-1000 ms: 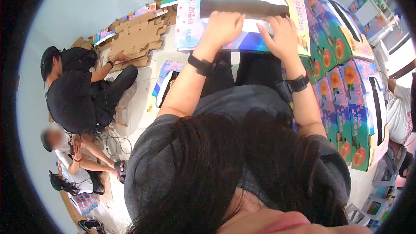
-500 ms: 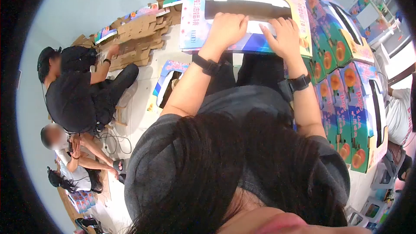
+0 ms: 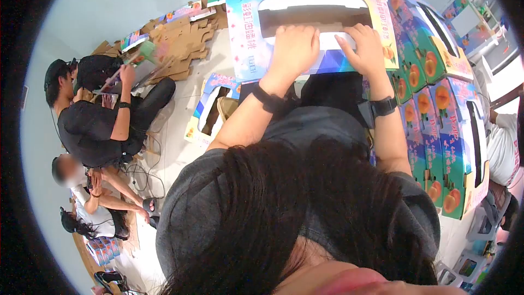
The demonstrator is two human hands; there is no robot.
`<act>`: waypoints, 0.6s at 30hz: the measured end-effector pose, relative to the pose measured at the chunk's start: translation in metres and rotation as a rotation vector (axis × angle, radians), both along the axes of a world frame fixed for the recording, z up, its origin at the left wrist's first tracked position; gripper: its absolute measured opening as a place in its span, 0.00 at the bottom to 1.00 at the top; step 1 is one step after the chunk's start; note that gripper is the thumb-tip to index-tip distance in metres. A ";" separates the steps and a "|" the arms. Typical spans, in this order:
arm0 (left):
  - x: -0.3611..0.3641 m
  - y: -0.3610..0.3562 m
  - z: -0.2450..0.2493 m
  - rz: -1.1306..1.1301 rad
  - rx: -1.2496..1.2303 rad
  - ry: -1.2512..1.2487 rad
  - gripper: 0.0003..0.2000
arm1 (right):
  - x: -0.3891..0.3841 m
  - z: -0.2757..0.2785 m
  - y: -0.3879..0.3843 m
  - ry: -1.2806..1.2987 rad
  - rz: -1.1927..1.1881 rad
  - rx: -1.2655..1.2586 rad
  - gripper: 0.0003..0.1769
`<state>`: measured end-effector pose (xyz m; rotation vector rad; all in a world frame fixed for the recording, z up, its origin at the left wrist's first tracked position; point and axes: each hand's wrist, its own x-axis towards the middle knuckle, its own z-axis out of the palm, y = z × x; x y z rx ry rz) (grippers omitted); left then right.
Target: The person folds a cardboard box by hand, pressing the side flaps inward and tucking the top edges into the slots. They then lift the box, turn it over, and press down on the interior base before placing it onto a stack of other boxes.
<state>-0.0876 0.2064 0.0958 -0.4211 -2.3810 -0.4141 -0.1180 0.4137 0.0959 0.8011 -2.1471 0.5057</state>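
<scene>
A printed cardboard fruit box (image 3: 245,35), blue and yellow with peach pictures, sits in front of me at my knees. A wide opening in its upper face shows a brown inside. My left hand (image 3: 297,49) has its fingers curled over the near rim of that opening. On the same rim, farther right, my right hand (image 3: 364,49) grips with bent fingers, its thumb held apart on the near side. The fingertips of both hands are partly hidden behind the rim.
Stacked finished peach boxes (image 3: 436,131) stand close on my right. Another box (image 3: 210,106) lies on the floor to my left. Beyond it are flattened brown cardboard sheets (image 3: 183,43). A seated co-worker (image 3: 90,114) holds a blurred cardboard piece; other people sit nearby.
The box has shifted slightly toward me, and both hands have moved down a little with it. At left, the co-worker's arm has risen with a cardboard piece.
</scene>
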 end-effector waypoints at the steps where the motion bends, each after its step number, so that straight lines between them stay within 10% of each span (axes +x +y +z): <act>1: 0.002 0.001 -0.003 0.001 -0.002 0.038 0.13 | 0.002 0.000 0.001 0.013 0.003 0.002 0.21; 18: 0.025 -0.001 -0.008 -0.290 0.050 0.158 0.22 | 0.020 0.000 -0.001 0.054 -0.048 0.012 0.19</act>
